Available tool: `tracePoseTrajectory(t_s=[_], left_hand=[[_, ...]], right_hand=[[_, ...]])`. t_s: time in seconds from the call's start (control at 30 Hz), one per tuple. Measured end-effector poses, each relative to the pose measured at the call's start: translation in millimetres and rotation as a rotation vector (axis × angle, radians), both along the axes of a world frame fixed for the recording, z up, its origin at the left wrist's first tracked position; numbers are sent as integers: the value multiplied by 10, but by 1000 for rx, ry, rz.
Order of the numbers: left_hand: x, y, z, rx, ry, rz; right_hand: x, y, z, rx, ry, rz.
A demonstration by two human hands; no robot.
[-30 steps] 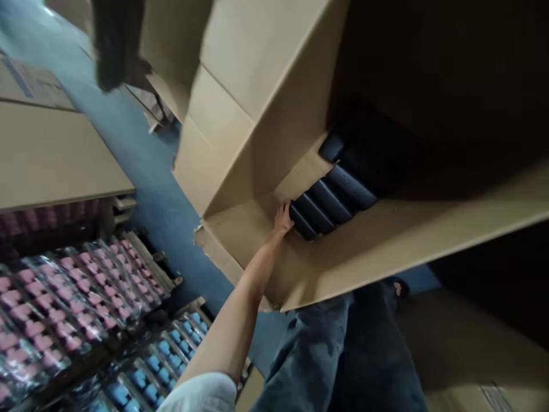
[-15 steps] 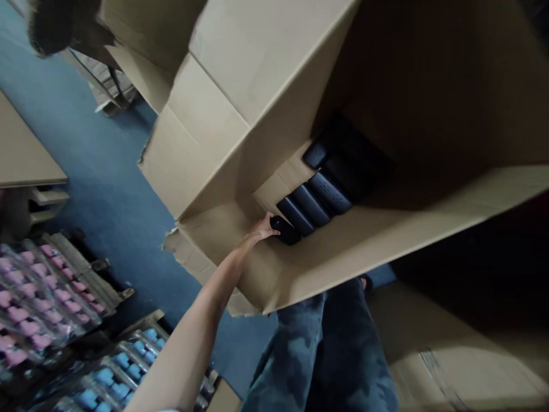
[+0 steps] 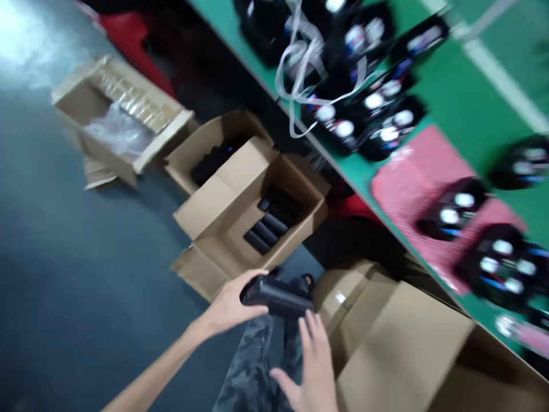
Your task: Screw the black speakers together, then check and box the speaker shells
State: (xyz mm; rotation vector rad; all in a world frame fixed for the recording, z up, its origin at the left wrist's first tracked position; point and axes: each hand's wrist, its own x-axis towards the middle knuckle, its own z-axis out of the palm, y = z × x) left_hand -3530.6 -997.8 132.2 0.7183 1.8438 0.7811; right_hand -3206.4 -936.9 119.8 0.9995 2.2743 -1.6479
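Fingers of the left hand [image 3: 229, 306] clasp a black case [image 3: 278, 296]; the right hand [image 3: 315, 366], spread, touches its end. Beyond: an open carton [image 3: 240, 189], dark floor [image 3: 64, 257], green bench [image 3: 463, 103].

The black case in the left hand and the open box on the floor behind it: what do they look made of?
The case in the left hand: smooth black with a dull sheen, probably plastic or leatherette; blur leaves it open. The box: plain brown corrugated cardboard, matte, with folded flaps and a torn edge. More black cases lie inside.
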Motion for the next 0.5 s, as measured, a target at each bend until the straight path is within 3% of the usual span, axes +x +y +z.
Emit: tracePoseTrajectory(t_s=[0.13, 0.2, 0.27, 0.37, 0.43, 0.5], left_hand=[[679, 219, 1227, -38, -73, 21], [888, 283, 1740, 8, -112, -33], [1027, 351, 2151, 68, -146, -105], [1207, 482, 2510, 174, -212, -184], [1378, 559, 2589, 274, -373, -212], [1625, 601, 2591, 373, -556, -229]], right_hand=[[-1, 64, 1008, 620, -39, -83], [144, 188, 1500, 780, -16, -76], [350, 281, 1917, 838, 27, -83], [655, 296, 2314, 797, 65, -210], [803, 227, 2449, 599, 110, -367], [893, 122, 2531, 303, 225, -539]])
